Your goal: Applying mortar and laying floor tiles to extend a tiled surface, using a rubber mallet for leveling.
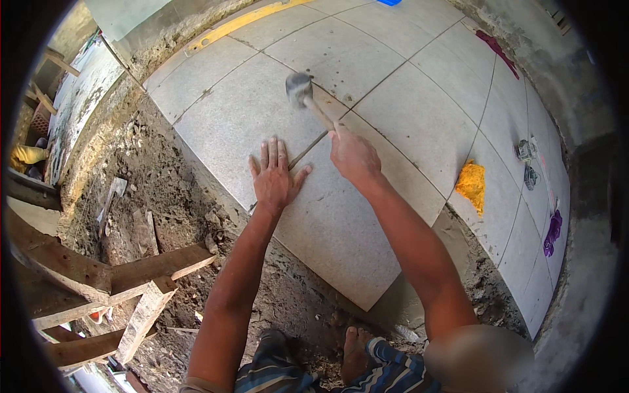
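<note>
My right hand [354, 154] is wrapped round the wooden handle of a rubber mallet [299, 89]. The dark, scuffed mallet head is slightly blurred over a pale grey floor tile [219, 131], near that tile's right edge; whether it touches is hard to tell. Flat with fingers spread, my left hand [274, 175] presses on the tiles, lying across the joint between that tile and the nearer tile [341, 229]. The nearer tile has its free corner toward my feet, beside wet grey mortar [452, 239].
Rough soil [173, 190] borders the tiles on the left. A wooden frame [141, 321] stands lower left. A yellow straightedge [246, 25] lies along the far edge. On the right are an orange cloth [472, 187], a purple cloth [552, 234] and a dark red cloth [498, 54].
</note>
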A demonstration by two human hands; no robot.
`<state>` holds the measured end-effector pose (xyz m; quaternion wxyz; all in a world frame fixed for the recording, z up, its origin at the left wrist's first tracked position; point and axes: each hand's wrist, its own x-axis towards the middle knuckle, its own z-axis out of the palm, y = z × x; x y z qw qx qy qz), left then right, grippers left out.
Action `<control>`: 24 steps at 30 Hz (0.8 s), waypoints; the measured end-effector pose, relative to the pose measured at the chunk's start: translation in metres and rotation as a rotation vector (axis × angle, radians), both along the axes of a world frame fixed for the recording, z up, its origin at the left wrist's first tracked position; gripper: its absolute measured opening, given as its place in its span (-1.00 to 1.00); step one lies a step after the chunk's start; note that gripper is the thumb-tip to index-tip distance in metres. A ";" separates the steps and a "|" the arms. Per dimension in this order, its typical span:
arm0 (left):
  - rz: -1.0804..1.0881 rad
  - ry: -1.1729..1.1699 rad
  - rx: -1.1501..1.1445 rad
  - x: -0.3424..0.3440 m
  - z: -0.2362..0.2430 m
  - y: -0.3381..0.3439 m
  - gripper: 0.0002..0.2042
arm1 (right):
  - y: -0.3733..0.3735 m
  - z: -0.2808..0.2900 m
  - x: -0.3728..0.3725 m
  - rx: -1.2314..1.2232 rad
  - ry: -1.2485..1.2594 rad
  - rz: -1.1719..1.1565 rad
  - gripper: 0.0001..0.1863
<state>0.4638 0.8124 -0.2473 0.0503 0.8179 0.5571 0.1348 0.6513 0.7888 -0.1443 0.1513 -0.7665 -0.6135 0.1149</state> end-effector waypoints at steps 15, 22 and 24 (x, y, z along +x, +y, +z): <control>-0.004 -0.027 -0.029 -0.001 -0.002 0.001 -0.03 | -0.029 -0.044 -0.011 0.109 0.003 0.008 -0.54; -0.001 -0.040 -0.055 0.002 -0.007 0.003 -0.05 | -0.028 -0.060 -0.011 0.244 -0.034 0.037 -0.55; 0.017 -0.008 -0.048 0.000 -0.007 0.002 -0.05 | -0.033 -0.064 -0.017 0.434 0.076 0.056 -0.55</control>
